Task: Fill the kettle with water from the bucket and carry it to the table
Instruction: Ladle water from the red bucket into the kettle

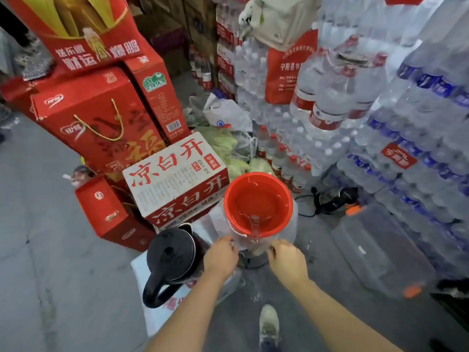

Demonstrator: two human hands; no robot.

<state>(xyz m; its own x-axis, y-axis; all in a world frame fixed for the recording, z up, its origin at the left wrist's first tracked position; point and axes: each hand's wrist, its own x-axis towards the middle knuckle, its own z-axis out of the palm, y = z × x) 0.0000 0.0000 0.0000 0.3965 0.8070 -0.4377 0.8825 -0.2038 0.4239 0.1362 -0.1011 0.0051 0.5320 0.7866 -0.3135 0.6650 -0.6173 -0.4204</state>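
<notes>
Down on the floor (50, 224) between stacked goods, my two forearms reach forward and downward toward the bucket (258, 201), wrists almost level with each other. My left hand (220, 257) is curled with the knuckles up, fingers bent against the clear plastic (218, 222) that hangs around the bucket's near side; it looks to be pinching that plastic, though the fingertips are hidden. My right hand (286, 260) is curled the same way on the other side of the near rim, fingers tucked under, and I cannot tell whether it pinches the plastic or only touches it. A clear ladle (255, 227) hangs over the near rim between my hands, its cup down in the water. The bucket is red, upright and holds water well below the rim. My kettle (175, 257) stands just left of my left hand, black, lid closed, handle (154, 290) toward me and spout away, on a white sheet (152, 318). A white box (175, 174) with red characters sits just behind the kettle and touches the bucket's left side. Red cartons (101, 118) rise further left. Water packs (406, 148) wall off the right, with loose bottles (281, 158) behind the bucket and a clear jug (380, 250) lying near my right hand. Open room lies on the bare floor to the left and back toward my shoe (269, 323).
</notes>
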